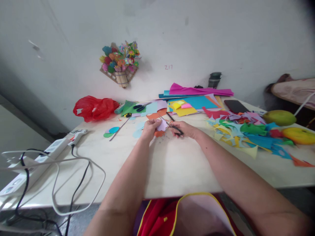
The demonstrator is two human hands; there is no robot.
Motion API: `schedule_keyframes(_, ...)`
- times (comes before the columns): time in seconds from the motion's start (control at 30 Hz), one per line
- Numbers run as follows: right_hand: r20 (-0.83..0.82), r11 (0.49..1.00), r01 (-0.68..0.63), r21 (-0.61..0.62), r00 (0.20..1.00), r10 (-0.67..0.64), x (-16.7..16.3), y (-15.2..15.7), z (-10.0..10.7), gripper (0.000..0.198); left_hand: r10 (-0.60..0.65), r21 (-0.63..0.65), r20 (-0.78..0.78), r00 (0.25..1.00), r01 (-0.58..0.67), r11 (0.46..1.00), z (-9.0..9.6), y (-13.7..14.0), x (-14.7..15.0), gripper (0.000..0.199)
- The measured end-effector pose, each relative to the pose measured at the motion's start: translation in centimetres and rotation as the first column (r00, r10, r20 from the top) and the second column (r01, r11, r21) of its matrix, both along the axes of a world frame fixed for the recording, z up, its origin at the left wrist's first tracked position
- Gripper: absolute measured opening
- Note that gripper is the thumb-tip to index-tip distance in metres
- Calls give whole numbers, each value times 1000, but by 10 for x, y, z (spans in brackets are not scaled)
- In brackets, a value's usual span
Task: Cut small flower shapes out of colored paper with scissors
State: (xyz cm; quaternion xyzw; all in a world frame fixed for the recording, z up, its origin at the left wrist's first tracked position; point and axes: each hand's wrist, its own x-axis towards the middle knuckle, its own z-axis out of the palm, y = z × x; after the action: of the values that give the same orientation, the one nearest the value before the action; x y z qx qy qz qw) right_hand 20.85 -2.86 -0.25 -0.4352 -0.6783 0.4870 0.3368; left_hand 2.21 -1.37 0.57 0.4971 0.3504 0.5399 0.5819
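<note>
Between the fingers of my left hand (151, 127) is a small lilac paper piece (162, 125), pinched at its left side. My right hand (183, 128) grips a pair of dark-handled scissors (177, 130), whose blades point up and left beside the lilac paper. Orange paper (159, 133) lies just under the piece, and a larger orange sheet (156, 115) lies behind it. Pale blue paper pieces (138, 130) rest to the left of my left hand. A thin black stick-like item (170, 116) lies just beyond the scissors.
Colourful paper scraps (242, 127) heap up at right, near a phone (236, 106) and a green mango-like fruit (279, 117). Stacked coloured sheets (204, 102) lie at the back. Left are a red plastic bag (95, 108), blue-handled scissors (139, 107) and a power strip (52, 149) with loose cables.
</note>
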Motion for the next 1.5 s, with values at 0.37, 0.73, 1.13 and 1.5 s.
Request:
schedule_keyframes(0.37,7,999,22,33,1000,-23,0,-4,4,25,30,29,-8,1000,-30,999,2,-1,0,44)
schedule_keyframes(0.73,9,1000,-13,0,1000,13,-1,-5,6,23,61,76,-45,997,-58,995,-1,2,-2,39)
schedule_keyframes(1.13,21,999,-29,46,999,28,5,-3,5,31,90,90,-41,995,-86,992,-1,4,-4,35)
schedule_keyframes(1.5,3,998,-33,47,999,33,7,-2,3,29,91,91,-51,995,-86,992,1,3,-4,34)
